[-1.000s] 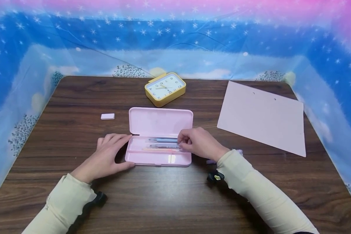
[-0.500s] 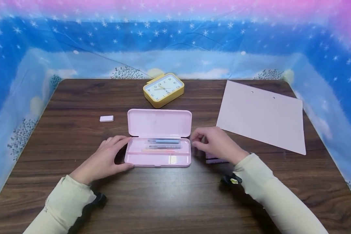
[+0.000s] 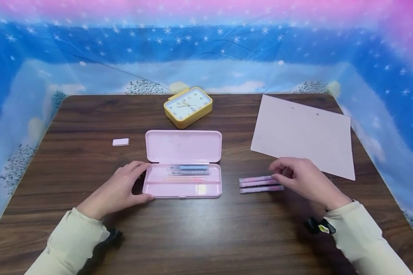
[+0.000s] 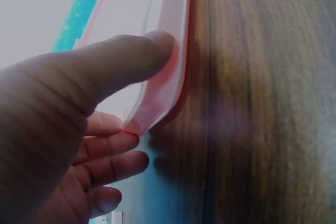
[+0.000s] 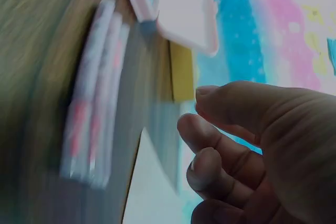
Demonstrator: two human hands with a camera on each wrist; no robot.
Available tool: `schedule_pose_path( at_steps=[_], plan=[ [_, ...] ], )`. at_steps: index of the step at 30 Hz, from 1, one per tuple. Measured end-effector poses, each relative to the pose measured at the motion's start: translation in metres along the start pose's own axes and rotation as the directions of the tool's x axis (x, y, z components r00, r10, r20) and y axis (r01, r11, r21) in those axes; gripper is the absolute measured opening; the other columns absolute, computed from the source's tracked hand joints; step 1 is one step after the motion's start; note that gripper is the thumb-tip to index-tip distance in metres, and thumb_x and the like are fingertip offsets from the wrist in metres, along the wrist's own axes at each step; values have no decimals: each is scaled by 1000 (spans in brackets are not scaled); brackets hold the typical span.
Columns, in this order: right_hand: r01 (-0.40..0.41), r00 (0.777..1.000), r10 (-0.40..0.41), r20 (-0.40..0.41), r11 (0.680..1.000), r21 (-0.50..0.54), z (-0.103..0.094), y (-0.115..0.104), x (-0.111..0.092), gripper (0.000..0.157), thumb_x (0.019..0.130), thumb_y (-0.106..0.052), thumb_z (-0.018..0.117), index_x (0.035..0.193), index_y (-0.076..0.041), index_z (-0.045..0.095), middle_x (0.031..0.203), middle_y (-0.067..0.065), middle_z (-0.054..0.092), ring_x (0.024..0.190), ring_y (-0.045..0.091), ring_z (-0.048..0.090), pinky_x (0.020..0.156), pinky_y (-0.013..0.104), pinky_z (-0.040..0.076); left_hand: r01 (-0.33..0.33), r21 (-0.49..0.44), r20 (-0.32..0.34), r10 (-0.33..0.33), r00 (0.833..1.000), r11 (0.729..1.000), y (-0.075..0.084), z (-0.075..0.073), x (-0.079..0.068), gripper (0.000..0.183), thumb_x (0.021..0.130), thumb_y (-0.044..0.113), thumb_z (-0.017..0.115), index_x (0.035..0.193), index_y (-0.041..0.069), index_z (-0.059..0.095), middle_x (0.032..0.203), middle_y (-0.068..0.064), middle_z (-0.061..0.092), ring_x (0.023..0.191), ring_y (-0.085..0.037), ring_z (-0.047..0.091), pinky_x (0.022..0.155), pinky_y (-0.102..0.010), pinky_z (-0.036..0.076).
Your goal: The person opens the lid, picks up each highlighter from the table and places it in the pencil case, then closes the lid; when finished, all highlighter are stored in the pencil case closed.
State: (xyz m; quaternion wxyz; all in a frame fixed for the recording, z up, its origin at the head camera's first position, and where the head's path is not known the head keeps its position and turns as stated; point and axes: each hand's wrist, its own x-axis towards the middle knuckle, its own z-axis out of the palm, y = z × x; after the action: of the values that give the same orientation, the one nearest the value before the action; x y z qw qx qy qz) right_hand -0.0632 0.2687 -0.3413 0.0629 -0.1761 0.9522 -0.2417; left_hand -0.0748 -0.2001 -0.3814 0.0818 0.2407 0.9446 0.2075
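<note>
The open pink pencil case (image 3: 182, 191) lies mid-table with its lid raised at the back. In its rear compartment are a blue pen (image 3: 194, 168), a grey pen (image 3: 191, 173) and a peach-coloured one (image 3: 187, 178). My left hand (image 3: 115, 191) holds the case's left end, thumb (image 4: 157, 43) against the front wall and fingertips at the back corner. Three pinkish-purple pens (image 3: 258, 184) lie side by side to the right of the case. Over their right end hovers my right hand (image 3: 304, 181), fingers loosely curled with nothing between them; the right wrist view shows it apart from the pens.
Behind the case stands a yellow alarm clock (image 3: 188, 107). A small white eraser (image 3: 121, 142) lies left of the lid. A pale pink board (image 3: 304, 133) with two holes covers the back right. Patterned cloth (image 3: 206, 46) rises around the table's far edges.
My right hand has left the pens inside the case and moved right, over the three pens on the table, bringing them into view. The left hand keeps its place on the case.
</note>
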Motion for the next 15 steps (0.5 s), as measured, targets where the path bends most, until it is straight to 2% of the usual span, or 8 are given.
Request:
schedule_pose_path(
  at_steps=[7,15],
  plan=[
    [-46,999,45,-14,999,-12,2,27,-20,13,88,-14,73,99,-20,71,80,-11,65,68,3,56,63,24,47,-12,15,-13,13,1000,1000,0,0,0,82,75,40,83,138,0,50,132,-16,56,117,-34,54,101,-55,39],
    [-87,996,86,31,995,43,14,47,-36,14,90,-15,72,101,-23,69,78,-11,65,63,1,56,63,23,47,-19,4,-9,19,1000,1000,0,0,1,82,75,39,84,138,-1,50,133,-18,55,118,-35,53,101,-55,39]
  ],
)
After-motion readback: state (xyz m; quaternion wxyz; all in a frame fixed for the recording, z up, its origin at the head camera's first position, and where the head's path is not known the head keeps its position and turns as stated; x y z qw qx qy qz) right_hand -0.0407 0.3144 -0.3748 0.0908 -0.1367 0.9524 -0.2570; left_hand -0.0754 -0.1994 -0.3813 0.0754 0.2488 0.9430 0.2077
